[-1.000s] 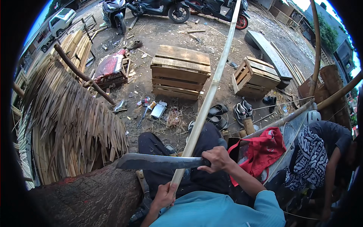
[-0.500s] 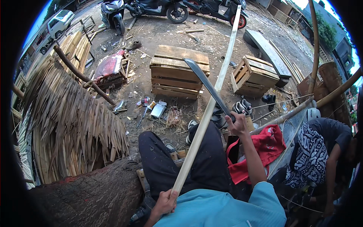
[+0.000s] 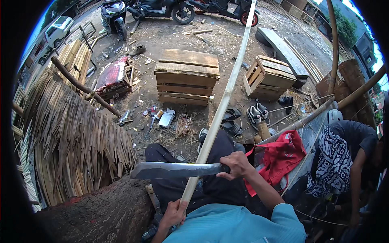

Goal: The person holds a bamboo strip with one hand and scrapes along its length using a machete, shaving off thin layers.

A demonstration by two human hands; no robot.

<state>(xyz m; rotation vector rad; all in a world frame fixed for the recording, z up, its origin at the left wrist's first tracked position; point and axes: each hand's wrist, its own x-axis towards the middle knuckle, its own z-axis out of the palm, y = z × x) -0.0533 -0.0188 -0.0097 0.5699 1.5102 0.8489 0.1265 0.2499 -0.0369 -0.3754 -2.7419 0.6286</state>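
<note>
A long pale bamboo strip (image 3: pixel 221 115) slants from my lap far out toward the parked motorbikes. My left hand (image 3: pixel 174 212) is closed around its near end, close to my blue shirt. In my right hand (image 3: pixel 236 165) is the dark handle of a machete (image 3: pixel 174 170). Its broad, dull-grey blade points left and lies crosswise over the strip, above my thighs. Whether the blade touches the strip I cannot tell. Part of the strip's near end is hidden inside my left fist.
Wooden crates (image 3: pixel 186 77) stand ahead, with shoes (image 3: pixel 257 113) beside them. A red bag (image 3: pixel 282 156) lies right of my arm, and a person (image 3: pixel 344 162) bends over further right. Dry thatch (image 3: pixel 77 129) and a thick log (image 3: pixel 101 210) flank my left. Motorbikes (image 3: pixel 162 10) are parked beyond.
My right hand has drawn back toward my body and swung the machete from pointing up and away to lying level, pointing left. The strip has shifted slightly; my left hand keeps its grip.
</note>
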